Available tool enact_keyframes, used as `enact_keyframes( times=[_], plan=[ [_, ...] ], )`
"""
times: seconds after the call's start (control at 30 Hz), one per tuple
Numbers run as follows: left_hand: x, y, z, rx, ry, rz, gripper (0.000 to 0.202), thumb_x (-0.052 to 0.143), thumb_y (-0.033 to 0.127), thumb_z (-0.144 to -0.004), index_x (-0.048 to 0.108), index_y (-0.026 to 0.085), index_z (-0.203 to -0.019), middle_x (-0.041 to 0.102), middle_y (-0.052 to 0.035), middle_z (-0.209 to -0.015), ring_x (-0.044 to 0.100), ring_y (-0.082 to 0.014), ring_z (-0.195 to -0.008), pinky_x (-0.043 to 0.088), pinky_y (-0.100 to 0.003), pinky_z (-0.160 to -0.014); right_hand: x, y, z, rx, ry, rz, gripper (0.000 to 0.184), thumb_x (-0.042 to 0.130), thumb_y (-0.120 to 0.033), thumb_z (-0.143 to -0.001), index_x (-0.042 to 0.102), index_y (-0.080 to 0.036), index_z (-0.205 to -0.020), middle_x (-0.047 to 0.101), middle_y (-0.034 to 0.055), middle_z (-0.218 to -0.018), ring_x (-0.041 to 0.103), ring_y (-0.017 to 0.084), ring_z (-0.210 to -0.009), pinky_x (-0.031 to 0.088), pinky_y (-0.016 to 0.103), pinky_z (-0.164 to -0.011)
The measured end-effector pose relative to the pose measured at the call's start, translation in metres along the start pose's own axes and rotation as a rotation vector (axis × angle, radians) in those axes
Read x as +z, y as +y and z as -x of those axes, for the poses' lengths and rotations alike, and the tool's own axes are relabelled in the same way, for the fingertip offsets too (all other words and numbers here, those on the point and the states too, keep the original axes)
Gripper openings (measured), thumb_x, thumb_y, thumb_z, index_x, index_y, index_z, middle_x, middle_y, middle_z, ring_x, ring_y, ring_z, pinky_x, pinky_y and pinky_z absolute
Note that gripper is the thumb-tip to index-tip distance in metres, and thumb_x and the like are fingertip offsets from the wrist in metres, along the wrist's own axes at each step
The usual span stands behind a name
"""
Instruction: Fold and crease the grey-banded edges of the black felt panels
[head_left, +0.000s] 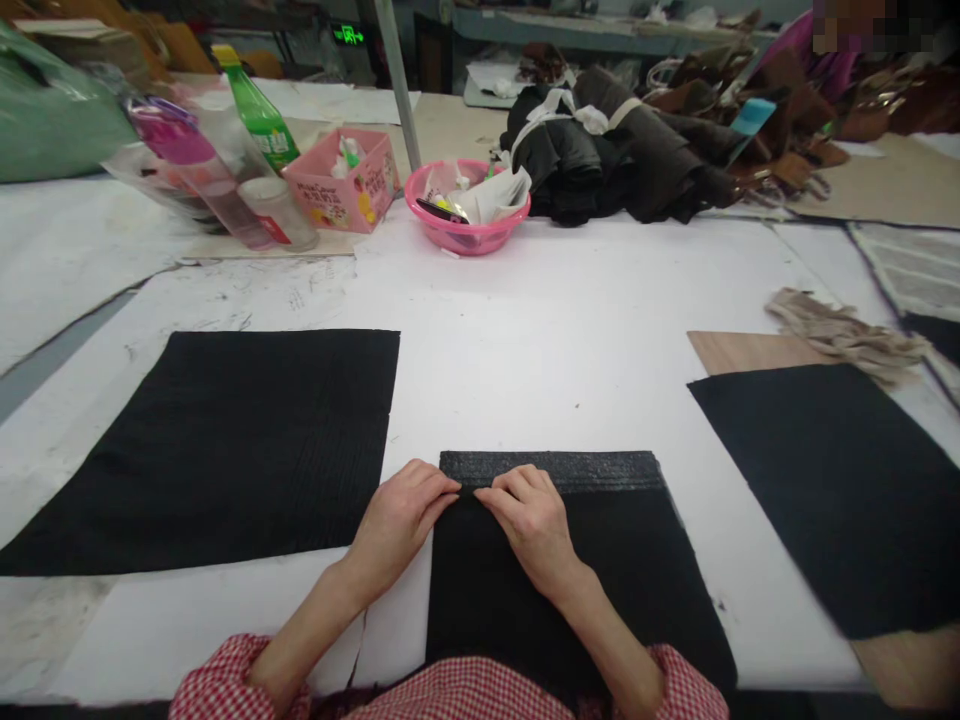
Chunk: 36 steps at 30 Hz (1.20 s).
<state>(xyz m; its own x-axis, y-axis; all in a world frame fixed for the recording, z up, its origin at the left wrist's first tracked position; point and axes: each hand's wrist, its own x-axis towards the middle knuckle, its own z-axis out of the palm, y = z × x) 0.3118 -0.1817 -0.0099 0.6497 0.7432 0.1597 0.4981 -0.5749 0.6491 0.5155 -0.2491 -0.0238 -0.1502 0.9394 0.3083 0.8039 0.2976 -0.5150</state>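
Note:
A black fabric piece (600, 560) lies on the white table (540, 340) right in front of me, its far edge folded over into a narrow band (592, 468). My left hand (401, 520) and my right hand (529, 520) rest side by side on its upper left part. The fingertips of both pinch the fabric just below the folded band. A larger black fabric sheet (225, 450) lies flat to the left. Another black sheet (832, 490) lies to the right.
At the back stand a pink basket (466, 235) with scraps, a pink box (349, 185), a green bottle (259, 110) and a clear cup (281, 210). A heap of dark cloth (615, 150) and brown leather pieces lie behind. Beige rags (847, 335) sit on a brown board.

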Motion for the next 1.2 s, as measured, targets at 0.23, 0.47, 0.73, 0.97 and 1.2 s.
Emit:
enact_keyframes(
  times=[0.23,0.47,0.73,0.97,1.2],
  plan=[
    [0.002,-0.007,0.008,0.109,0.012,-0.124,0.014,0.051,0.015,-0.097,0.064,0.017,-0.099,0.061,-0.0041,-0.091,0.055,-0.0183,-0.088,0.047,-0.034,-0.077,0.001,0.002,0.002,-0.024,-0.013,-0.020,0.020,0.051,-0.021,-0.100,0.066,-0.028,-0.112,0.061,0.0012,-0.095,0.049,0.017,-0.091,0.036,0.034,-0.078],
    [0.002,-0.011,0.012,0.172,0.006,-0.188,0.016,0.049,0.013,-0.097,0.063,0.016,-0.106,0.060,-0.0056,-0.095,0.055,-0.0191,-0.091,0.048,-0.036,-0.078,0.000,0.003,0.002,-0.022,-0.040,-0.027,0.025,0.050,-0.018,-0.100,0.066,-0.031,-0.114,0.059,0.0010,-0.098,0.049,0.017,-0.093,0.036,0.034,-0.079],
    [0.003,-0.011,0.012,0.158,0.020,-0.194,0.017,0.048,0.013,-0.098,0.063,0.016,-0.105,0.061,-0.0058,-0.096,0.055,-0.0192,-0.090,0.049,-0.036,-0.078,0.001,0.006,0.001,-0.013,-0.034,-0.083,0.024,0.053,-0.020,-0.099,0.066,-0.035,-0.114,0.060,0.0000,-0.096,0.050,0.016,-0.091,0.035,0.035,-0.080],
    [0.004,-0.011,0.013,0.139,0.038,-0.168,0.016,0.050,0.014,-0.097,0.064,0.016,-0.104,0.061,-0.0053,-0.094,0.055,-0.0187,-0.089,0.049,-0.035,-0.077,-0.003,0.005,-0.001,-0.011,-0.039,-0.100,0.019,0.056,-0.022,-0.098,0.068,-0.033,-0.109,0.061,-0.0004,-0.093,0.050,0.016,-0.089,0.035,0.035,-0.080],
    [0.004,-0.012,0.015,0.117,0.031,-0.153,0.015,0.050,0.013,-0.097,0.063,0.017,-0.104,0.061,-0.0050,-0.095,0.055,-0.0193,-0.090,0.048,-0.035,-0.078,-0.003,0.005,-0.002,-0.010,-0.050,-0.111,0.023,0.054,-0.018,-0.098,0.067,-0.031,-0.112,0.061,0.0008,-0.095,0.050,0.017,-0.091,0.035,0.035,-0.081]
  ],
)
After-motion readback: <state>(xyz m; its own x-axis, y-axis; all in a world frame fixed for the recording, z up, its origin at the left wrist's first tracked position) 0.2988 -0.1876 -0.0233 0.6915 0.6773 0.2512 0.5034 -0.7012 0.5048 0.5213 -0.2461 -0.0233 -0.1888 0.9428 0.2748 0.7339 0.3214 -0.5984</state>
